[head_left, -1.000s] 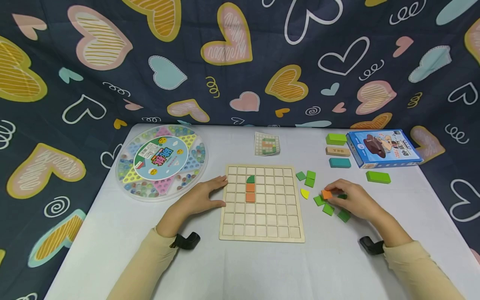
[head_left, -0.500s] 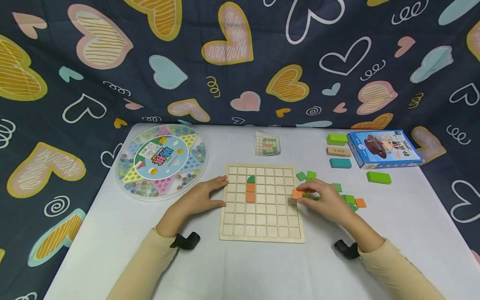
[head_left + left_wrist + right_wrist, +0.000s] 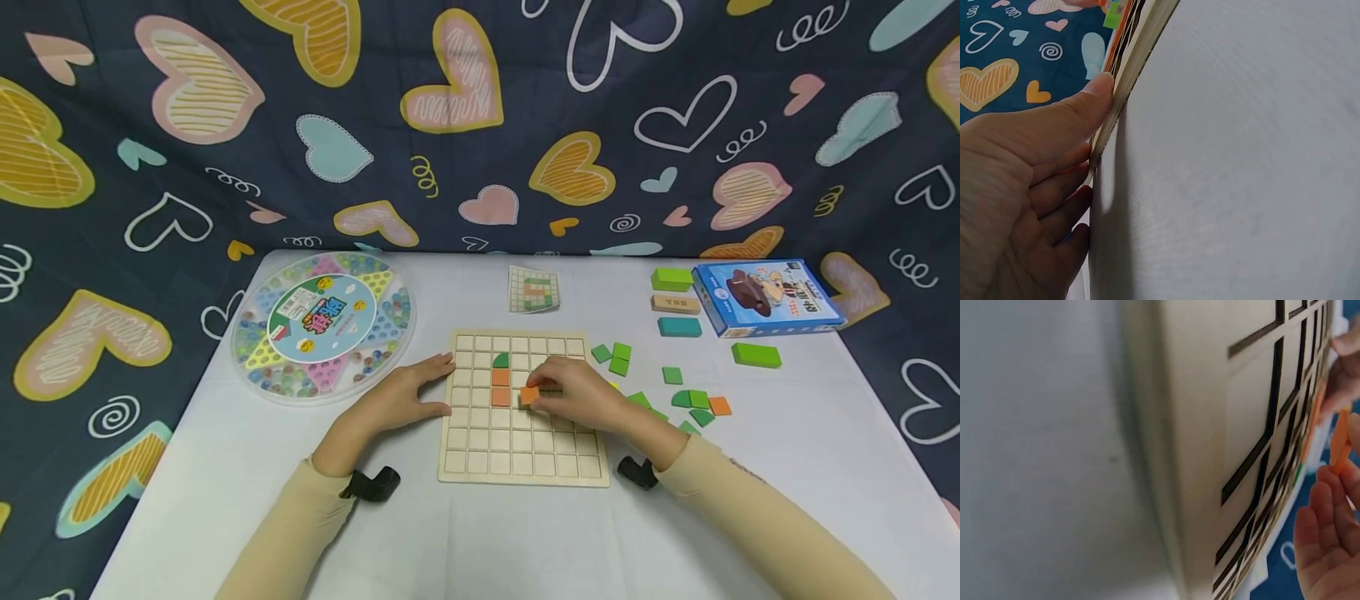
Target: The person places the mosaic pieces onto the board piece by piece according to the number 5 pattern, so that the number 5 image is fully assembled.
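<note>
I have an orange tile (image 3: pixel 529 397) pinched in the right hand (image 3: pixel 581 392), near the middle of the wooden board (image 3: pixel 480 462); whether it touches, I can't tell. My left hand (image 3: pixel 401 396), thumb and fingers spread wide, touches the board's left edge. Left of the board's middle, two more orange tiles (image 3: pixel 500 397) and a green quarter-round (image 3: pixel 501 361) sit in its squares. Green tiles (image 3: pixel 621 352) lie right of the board, a paper card (image 3: pixel 534 289) beyond it.
</note>
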`<action>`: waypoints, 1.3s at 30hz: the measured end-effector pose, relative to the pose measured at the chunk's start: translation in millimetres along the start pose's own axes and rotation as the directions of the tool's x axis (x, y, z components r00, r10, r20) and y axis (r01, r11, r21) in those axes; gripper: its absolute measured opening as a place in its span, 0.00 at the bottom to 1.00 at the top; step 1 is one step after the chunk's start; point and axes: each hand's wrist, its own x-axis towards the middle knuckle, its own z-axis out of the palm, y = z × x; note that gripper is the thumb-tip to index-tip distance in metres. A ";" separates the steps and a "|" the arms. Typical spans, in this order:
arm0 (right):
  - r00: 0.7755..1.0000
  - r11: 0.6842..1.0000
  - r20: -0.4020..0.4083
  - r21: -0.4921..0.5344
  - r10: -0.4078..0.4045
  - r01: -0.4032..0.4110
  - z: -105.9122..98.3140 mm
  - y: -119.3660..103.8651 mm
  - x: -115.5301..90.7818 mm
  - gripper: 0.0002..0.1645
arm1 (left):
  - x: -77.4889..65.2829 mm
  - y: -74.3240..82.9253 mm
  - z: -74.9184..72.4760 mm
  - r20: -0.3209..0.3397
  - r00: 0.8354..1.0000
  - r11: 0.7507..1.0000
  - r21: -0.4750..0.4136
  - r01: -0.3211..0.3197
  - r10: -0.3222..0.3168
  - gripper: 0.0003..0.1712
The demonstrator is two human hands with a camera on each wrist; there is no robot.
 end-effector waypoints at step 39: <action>0.981 0.988 -0.162 0.129 0.106 -0.086 -36.5 25.9 -58.4 0.28 | -0.6 -3.0 1.0 -0.010 1.000 1.000 0.009 -0.015 0.015 0.41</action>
